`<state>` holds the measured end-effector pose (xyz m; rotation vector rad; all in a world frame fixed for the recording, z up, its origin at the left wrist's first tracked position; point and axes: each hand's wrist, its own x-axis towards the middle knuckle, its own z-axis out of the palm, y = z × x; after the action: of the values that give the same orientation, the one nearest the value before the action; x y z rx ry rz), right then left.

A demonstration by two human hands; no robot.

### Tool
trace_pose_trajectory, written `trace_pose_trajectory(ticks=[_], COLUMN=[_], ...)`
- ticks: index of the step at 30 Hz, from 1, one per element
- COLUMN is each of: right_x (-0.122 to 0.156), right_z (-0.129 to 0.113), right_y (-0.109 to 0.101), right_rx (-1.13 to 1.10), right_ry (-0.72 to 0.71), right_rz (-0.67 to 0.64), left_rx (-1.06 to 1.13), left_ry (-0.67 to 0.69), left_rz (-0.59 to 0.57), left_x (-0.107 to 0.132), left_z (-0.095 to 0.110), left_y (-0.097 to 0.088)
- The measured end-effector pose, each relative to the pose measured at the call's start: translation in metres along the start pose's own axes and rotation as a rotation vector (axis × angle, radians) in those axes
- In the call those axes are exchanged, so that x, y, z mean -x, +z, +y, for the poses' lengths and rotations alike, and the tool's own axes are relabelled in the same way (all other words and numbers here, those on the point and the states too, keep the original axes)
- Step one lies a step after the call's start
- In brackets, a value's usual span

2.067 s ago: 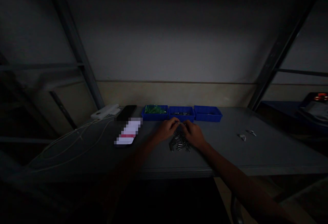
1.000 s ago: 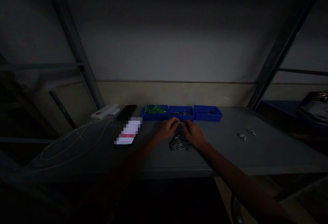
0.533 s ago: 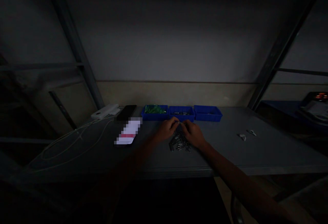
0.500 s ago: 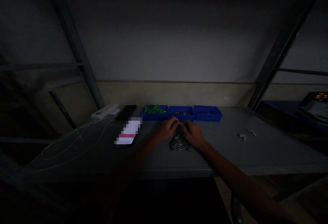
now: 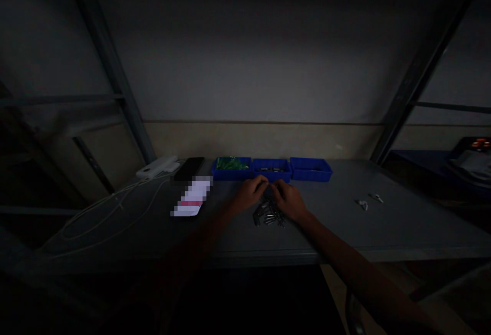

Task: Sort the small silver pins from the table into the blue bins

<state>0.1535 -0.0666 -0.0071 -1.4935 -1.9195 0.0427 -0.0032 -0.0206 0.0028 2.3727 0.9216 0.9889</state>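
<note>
My left hand [image 5: 249, 192] and my right hand [image 5: 288, 199] meet fingertip to fingertip above the table, both closed in a pinch. Whatever they hold between them is too small and dark to make out. Just below the fingers lies a loose pile of small metal parts [image 5: 269, 214], partly covered by my right hand. Behind my hands stand three blue bins in a row: the left bin [image 5: 232, 174] contains green pieces [image 5: 230, 163], the middle bin [image 5: 272, 175] contains small metal parts, and the right bin [image 5: 311, 175] shows little inside.
A phone with a lit screen [image 5: 194, 197] lies left of my hands, near a dark flat object [image 5: 189, 168]. A white power strip [image 5: 156, 166] trails cables [image 5: 115, 197] across the left side. Two small whitish items [image 5: 362, 204] lie to the right. Metal posts [image 5: 399, 99] frame the table.
My hands stay in nearly the same place, fingertips together. The pale glint between the fingers has faded. Bins and pile look unchanged.
</note>
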Motion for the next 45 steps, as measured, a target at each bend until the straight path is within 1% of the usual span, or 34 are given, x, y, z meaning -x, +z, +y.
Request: trace_pose_trajectory(ticks=[5, 11, 19, 24, 35, 45], right_x=[-0.0001, -0.0002, 0.0005, 0.0008, -0.0001, -0.0004], right_z=[-0.0008, -0.0040, -0.0021, -0.0019, -0.0006, -0.0006], right_y=[-0.0009, -0.0035, -0.0020, -0.0014, -0.0003, -0.0007], right_rx=[0.003, 0.014, -0.086, -0.099, -0.048, 0.042], right_ry=[0.001, 0.007, 0.014, 0.004, -0.018, -0.040], right_rz=[-0.004, -0.015, 0.018, 0.008, -0.012, -0.035], left_rx=[-0.006, 0.000, -0.017, -0.030, -0.043, -0.069], left_ry=[0.001, -0.007, 0.008, 0.009, -0.015, 0.002], left_rz=[-0.032, -0.031, -0.006, -0.020, -0.042, -0.033], left_x=[0.0010, 0.0003, 0.0004, 0.0005, -0.0007, -0.0016], left_z=[-0.0048, -0.0052, -0.0033, -0.0019, 0.0036, -0.0021], left_y=[0.0020, 0.0034, 0.0028, 0.0017, -0.0011, 0.0008])
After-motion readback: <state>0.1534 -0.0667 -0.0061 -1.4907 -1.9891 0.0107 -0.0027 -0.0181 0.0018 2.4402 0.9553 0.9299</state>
